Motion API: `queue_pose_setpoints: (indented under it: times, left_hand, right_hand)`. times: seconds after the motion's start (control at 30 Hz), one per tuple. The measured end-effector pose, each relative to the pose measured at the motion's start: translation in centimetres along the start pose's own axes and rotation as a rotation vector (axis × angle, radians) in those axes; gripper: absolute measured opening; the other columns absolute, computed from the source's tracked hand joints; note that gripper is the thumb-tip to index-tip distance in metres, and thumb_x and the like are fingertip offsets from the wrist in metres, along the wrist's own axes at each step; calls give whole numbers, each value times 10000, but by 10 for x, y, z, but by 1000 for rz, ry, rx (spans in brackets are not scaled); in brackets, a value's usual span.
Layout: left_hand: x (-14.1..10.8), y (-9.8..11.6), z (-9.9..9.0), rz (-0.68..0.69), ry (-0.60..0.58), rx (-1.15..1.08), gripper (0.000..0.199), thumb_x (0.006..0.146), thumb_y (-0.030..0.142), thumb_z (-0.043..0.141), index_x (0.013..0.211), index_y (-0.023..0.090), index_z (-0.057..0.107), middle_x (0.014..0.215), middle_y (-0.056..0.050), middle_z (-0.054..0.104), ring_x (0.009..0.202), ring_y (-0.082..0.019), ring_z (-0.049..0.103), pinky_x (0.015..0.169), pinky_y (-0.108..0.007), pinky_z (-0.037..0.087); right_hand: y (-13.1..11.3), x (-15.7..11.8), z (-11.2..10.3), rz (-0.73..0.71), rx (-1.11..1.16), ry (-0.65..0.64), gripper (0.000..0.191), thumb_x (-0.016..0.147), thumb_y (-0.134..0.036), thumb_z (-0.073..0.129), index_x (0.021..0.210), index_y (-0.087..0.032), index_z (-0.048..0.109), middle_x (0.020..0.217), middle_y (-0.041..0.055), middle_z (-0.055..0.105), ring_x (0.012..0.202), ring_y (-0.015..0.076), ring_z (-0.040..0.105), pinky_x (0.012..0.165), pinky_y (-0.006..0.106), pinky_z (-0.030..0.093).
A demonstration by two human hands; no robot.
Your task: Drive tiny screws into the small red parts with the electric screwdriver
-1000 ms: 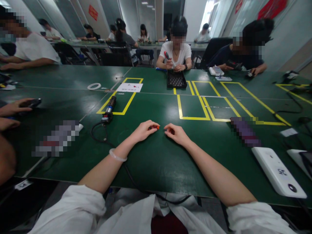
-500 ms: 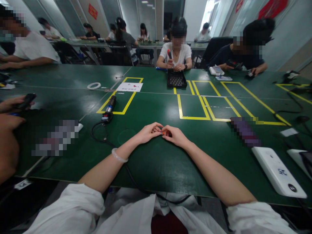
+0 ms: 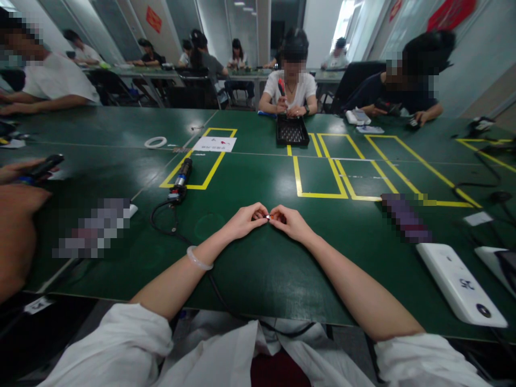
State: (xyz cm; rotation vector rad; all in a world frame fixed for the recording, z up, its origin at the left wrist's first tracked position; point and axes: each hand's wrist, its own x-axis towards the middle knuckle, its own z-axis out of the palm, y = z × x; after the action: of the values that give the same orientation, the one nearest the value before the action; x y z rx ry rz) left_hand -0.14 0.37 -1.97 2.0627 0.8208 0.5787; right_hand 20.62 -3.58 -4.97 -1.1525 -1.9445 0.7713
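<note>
A tiny part [image 3: 269,217], with orange and a pale metallic glint on it, is pinched between my fingertips over the green table [image 3: 250,269]. My left hand [image 3: 249,220] closes on its left side, with thumb and forefinger together. From the right, my right hand [image 3: 287,221] grips the same part with curled fingers. Most of the part is hidden by the fingertips, so its shape cannot be made out. Beyond my left hand lies a dark cylindrical tool [image 3: 182,177] with a cable.
Yellow tape outlines [image 3: 322,195] mark the table. A black tray [image 3: 292,130] sits before a person across from me. A white power bank [image 3: 461,285] and a blurred phone [image 3: 405,217] lie right, another blurred device [image 3: 97,228] left. A person's arm [image 3: 18,231] reaches in at left.
The small part between my fingertips has turned and now shows a bright glint. My fingers have shifted slightly. At left, the other person's hand has moved a little to the right.
</note>
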Motion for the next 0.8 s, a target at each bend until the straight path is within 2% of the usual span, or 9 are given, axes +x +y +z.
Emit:
queue_pose_setpoints:
  times: [0.17,0.33,0.47,0.6,0.73,0.8]
  left_hand:
    - [-1,1,0,0,9,0,221,874,358,584,994,174,597,927,-42,663,866,-165,635,809,-303,501]
    - [-2,2,0,4,-16,-40,253,908,387,543,1041,172,558,920,-46,681,869,-165,652,794,-293,496]
    - [-4,6,0,27,-19,47,271,888,358,577,1101,196,537,919,-22,679,861,-161,654,775,-278,488]
    - [-4,9,0,79,14,130,204,891,338,570,1049,209,557,967,-21,675,903,-162,649,829,-284,484]
    - [-4,9,0,91,46,168,197,914,363,537,1031,208,573,959,-27,678,906,-172,649,817,-285,482]
    - [-4,9,0,80,47,172,210,913,377,536,1032,208,576,964,-30,682,911,-175,652,815,-284,481]
  right_hand:
    - [-1,1,0,-21,-37,13,185,840,-279,637,995,-186,599,838,6,613,659,115,527,637,238,418]
    - [-2,1,0,2,15,19,168,895,-331,573,921,-173,624,759,-3,601,643,115,507,614,226,395]
    - [-1,0,-1,58,102,14,232,915,-378,540,914,-163,625,745,-3,613,646,116,525,618,225,402]
    - [0,0,-2,89,147,-3,241,930,-380,506,889,-164,607,754,2,621,669,121,554,650,238,420]
    - [1,0,-1,75,225,6,267,874,-373,597,1057,-181,563,830,5,643,667,114,560,638,235,434]
    - [0,0,0,58,229,-2,294,845,-359,634,1070,-187,554,848,5,647,657,110,551,619,229,430]
